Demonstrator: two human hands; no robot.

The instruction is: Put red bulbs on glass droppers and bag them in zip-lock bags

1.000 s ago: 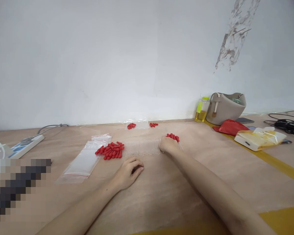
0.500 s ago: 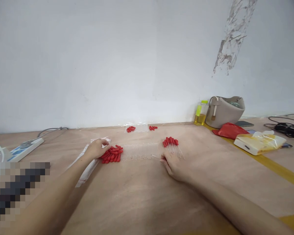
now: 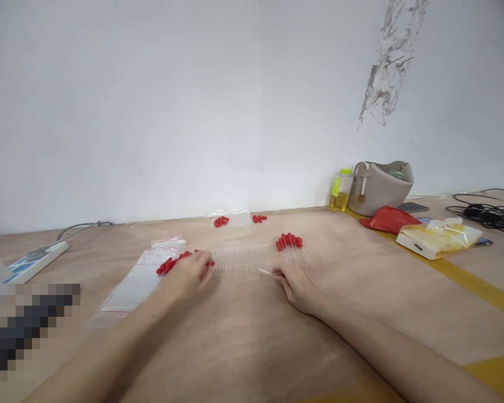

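Note:
My left hand is over the pile of red rubber bulbs, covering part of it. Its fingers are curled together, and red shows beside the fingertips; what they hold is hidden. Between my hands lies a row of thin clear tubes, side by side. At the row's right end my right hand is closed on one clear tube, which points left out of the fingertips. Just beyond that hand is a fan of clear droppers with red bulbs on their far ends.
Clear zip bags lie left of the pile. Near the wall are more red bulbs on clear plastic. At right stand a bottle, a grey bag, a red packet and a tissue pack. A power strip is at left.
My left hand has moved right across the red bulbs toward the row of tubes, uncovering more of the zip bags. My right hand stays nearly in place, with the tube at its fingertips.

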